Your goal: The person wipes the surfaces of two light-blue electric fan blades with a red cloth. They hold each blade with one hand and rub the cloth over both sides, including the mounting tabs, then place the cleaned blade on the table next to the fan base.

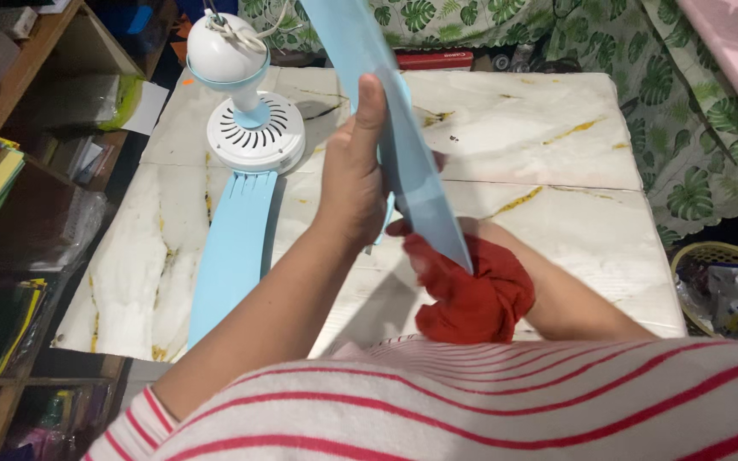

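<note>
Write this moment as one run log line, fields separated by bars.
left hand: grips light blue fan blade | right hand: presses red cloth on blade | fan motor: on marble table

The fan blade [403,145] pinched under the fingers of the left hand [352,175] was pale sky blue, plain and unpatterned. The cloth [471,290] bunched in the right hand [437,256], just below those fingers, was deep red. The second blade [232,252], lying left of the fingers, was the same light blue, joined to a white fan motor housing [255,132]. The tabletop [557,171] beyond the fingers was white marble-patterned with yellow-brown veins. The person's shirt [506,401] was white with red stripes.
</note>
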